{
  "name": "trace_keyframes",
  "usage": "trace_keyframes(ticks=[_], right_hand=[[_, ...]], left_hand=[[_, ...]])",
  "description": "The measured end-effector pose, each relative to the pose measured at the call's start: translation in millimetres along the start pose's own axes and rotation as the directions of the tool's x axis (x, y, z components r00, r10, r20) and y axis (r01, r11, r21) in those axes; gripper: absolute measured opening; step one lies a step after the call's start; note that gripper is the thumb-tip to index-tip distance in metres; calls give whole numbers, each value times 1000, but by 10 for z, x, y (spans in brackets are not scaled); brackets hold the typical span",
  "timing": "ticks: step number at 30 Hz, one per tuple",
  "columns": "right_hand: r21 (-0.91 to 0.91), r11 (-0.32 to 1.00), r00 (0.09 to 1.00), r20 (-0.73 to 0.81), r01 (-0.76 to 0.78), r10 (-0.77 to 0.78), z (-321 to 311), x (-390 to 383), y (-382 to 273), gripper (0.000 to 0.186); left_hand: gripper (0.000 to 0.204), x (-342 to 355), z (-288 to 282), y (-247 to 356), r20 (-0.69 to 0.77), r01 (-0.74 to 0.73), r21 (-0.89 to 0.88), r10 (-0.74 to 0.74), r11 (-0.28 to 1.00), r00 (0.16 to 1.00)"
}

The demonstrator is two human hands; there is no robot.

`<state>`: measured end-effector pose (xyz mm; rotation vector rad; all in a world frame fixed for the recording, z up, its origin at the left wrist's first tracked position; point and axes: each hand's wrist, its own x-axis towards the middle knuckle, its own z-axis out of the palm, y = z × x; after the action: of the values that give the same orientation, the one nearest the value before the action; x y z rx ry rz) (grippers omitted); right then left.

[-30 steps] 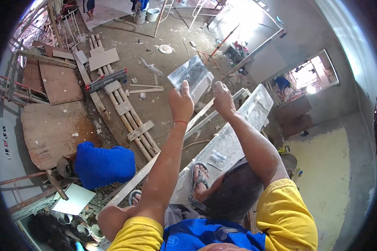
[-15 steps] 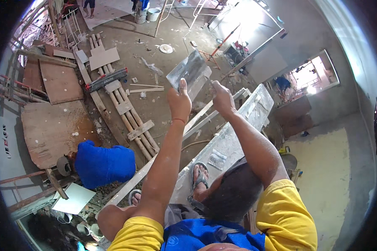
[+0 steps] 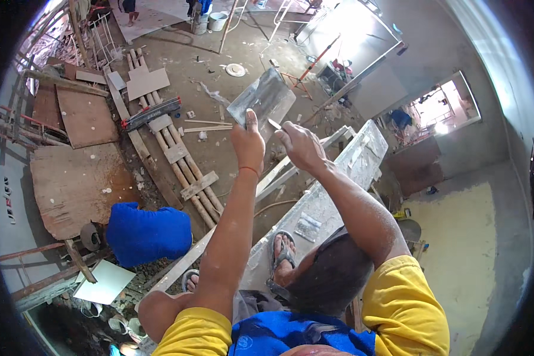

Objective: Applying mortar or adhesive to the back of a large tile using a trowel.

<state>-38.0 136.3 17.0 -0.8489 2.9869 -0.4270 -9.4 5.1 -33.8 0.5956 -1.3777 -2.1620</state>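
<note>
My left hand (image 3: 247,142) is closed round the near edge of a flat rectangular metal plastering plate (image 3: 263,95), thumb on top. Grey and whitish smears cover the plate. Just right of its near edge, my right hand (image 3: 302,145) is closed on a slim scraper (image 3: 273,124). Only a short pale end of the scraper shows, pointing at the plate; the fingers hide the rest. Both arms reach forward above a plaster-spattered plank (image 3: 338,172), where my sandalled right foot (image 3: 283,252) rests.
A person in a blue shirt (image 3: 149,234) bends low at the left, beside plywood sheets (image 3: 80,184). Bamboo poles with cross boards (image 3: 175,153) lie left of my arms. A small packet (image 3: 308,226) lies on the plank. Farther off stand a white bucket (image 3: 218,22) and metal frames.
The plate and my left hand have shifted slightly left and nearer. My right hand has moved left and turned, bringing the scraper close to the plate's near edge.
</note>
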Motion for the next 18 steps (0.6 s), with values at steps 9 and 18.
trace_keyframes(ticks=[9,18], right_hand=[[-35,999,1000,-24,-18,17,-142,0,-93,31],[-73,994,997,-11,-80,79,-233,43,-77,31]], left_hand=[[46,96,-149,108,196,-366,374,313,853,929],[44,130,-219,187,306,-441,338,346,831,887]])
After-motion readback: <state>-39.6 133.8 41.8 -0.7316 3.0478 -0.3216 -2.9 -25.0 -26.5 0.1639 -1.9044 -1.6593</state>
